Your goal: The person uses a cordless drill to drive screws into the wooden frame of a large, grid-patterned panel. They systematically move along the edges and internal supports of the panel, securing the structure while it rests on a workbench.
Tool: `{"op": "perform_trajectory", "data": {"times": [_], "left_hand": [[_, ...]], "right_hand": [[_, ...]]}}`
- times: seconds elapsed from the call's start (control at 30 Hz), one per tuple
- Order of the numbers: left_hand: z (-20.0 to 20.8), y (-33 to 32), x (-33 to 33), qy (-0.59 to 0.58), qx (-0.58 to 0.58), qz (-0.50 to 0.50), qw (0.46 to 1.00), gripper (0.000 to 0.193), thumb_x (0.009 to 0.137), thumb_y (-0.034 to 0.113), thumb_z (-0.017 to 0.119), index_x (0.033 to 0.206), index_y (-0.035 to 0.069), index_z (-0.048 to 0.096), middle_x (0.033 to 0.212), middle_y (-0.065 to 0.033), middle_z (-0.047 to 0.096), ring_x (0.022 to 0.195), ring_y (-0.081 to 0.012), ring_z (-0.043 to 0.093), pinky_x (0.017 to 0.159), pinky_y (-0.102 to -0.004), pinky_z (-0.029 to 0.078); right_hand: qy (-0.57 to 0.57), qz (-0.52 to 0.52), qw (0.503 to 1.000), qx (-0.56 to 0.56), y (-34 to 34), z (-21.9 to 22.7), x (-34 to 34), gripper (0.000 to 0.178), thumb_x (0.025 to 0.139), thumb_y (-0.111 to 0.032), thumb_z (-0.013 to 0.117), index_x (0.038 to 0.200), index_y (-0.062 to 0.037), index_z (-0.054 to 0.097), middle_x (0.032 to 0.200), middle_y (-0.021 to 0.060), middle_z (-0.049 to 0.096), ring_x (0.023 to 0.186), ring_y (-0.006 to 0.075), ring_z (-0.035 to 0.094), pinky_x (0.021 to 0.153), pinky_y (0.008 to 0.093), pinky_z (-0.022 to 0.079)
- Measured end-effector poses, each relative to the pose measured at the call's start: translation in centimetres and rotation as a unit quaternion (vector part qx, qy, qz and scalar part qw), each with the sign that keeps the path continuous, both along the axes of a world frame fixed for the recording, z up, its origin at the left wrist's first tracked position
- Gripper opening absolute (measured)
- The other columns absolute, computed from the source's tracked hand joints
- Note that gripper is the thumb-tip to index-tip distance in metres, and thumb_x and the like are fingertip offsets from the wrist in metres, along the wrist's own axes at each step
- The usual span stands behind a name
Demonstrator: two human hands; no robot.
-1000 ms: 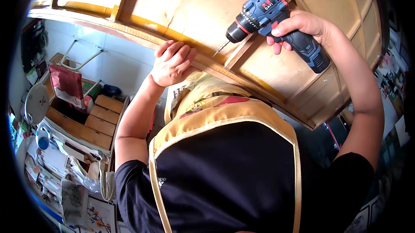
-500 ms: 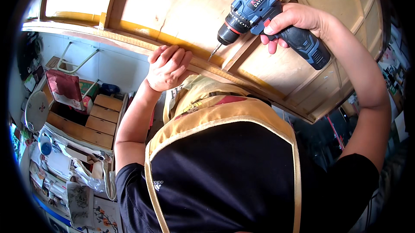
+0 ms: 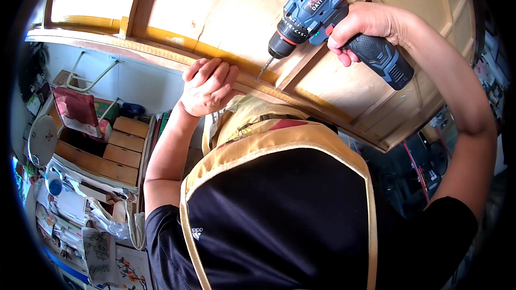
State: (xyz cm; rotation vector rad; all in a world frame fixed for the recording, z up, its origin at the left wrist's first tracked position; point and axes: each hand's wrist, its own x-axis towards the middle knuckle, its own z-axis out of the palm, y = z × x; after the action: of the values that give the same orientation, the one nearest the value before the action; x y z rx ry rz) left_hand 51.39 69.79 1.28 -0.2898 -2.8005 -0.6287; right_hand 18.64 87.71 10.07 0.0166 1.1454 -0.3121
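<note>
My right hand [image 3: 361, 31] is wrapped round the grip of a blue and black cordless drill [image 3: 318, 6]. The drill points down and left, and its thin bit [image 3: 265, 68] meets the near edge strip of a wooden frame panel [image 3: 177, 56]. My left hand [image 3: 210, 87] is closed over that same edge strip, a little left of the bit, with its fingers curled onto the wood. Whether anything small lies under those fingers is hidden. A small green light shows near the drill's trigger.
Wooden crossbars [image 3: 303, 64] divide the panel. Small light shavings lie on it at the right. To the left stand a maroon-backed folding chair [image 3: 77, 108], wooden drawers [image 3: 128, 141], a round white stool top [image 3: 42, 138] and piles of papers [image 3: 72, 204]. My yellow apron [image 3: 279, 142] touches the panel's edge.
The drill has shifted slightly left and its rear end has dropped a little. My right elbow has swung outward. My right fingers have closed tighter round the grip. My left hand stays in place.
</note>
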Motion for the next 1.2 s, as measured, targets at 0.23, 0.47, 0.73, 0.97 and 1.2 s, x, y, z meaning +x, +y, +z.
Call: {"op": "perform_trajectory", "data": {"times": [0.23,0.47,0.73,0.97,1.2], "left_hand": [[-0.1,-0.2,-0.2,0.01,0.024,-0.007,1.0,0.042,0.078,0.037,0.071,0.112,0.012,0.07,0.108,-0.0025,0.064,0.104,-0.0209,0.06,0.096,-0.0389,0.039],[0.1,0.1,-0.2,0.011,0.027,-0.004,1.0,0.044,0.075,0.035,0.071,0.113,0.013,0.069,0.11,-0.0022,0.063,0.106,-0.0212,0.058,0.096,-0.0394,0.038],[0.0,0.0,-0.2,0.012,0.02,-0.002,1.0,0.046,0.073,0.035,0.071,0.113,0.014,0.069,0.112,-0.0014,0.062,0.107,-0.0207,0.057,0.098,-0.039,0.038],[0.3,0.0,-0.4,0.003,0.026,-0.003,1.0,0.047,0.071,0.035,0.072,0.113,0.014,0.069,0.111,-0.0016,0.062,0.107,-0.0204,0.058,0.099,-0.039,0.038],[0.5,0.1,-0.6,-0.001,0.039,-0.009,0.999,0.046,0.073,0.035,0.073,0.112,0.013,0.069,0.109,-0.0019,0.062,0.106,-0.0204,0.058,0.098,-0.0389,0.039]], "right_hand": [[-0.01,0.031,0.999,0.018,-1.2,-0.1,-0.1,0.015,0.079,-0.016,0.067,0.082,-0.0013,0.066,0.073,0.0124,0.069,0.058,0.0106,0.064,0.055,0.0238,0.054],[-0.004,0.059,0.998,0.028,-2.4,0.7,0.1,0.015,0.079,-0.016,0.067,0.082,-0.0014,0.066,0.073,0.0109,0.068,0.062,0.0121,0.067,0.057,0.0235,0.055],[0.012,0.065,0.997,0.035,-2.8,0.7,0.6,0.017,0.079,-0.016,0.067,0.083,0.0009,0.066,0.072,0.0129,0.068,0.059,0.0137,0.064,0.057,0.0251,0.053],[-0.004,0.063,0.998,0.03,-2.7,0.5,0.7,0.012,0.078,-0.014,0.067,0.08,-0.0025,0.065,0.071,0.0103,0.068,0.058,0.0107,0.064,0.056,0.0245,0.053],[-0.002,0.072,0.997,0.029,-2.6,0.6,0.9,0.012,0.078,-0.014,0.068,0.079,-0.0025,0.065,0.072,0.0109,0.069,0.058,0.0105,0.064,0.056,0.0239,0.053]]}}
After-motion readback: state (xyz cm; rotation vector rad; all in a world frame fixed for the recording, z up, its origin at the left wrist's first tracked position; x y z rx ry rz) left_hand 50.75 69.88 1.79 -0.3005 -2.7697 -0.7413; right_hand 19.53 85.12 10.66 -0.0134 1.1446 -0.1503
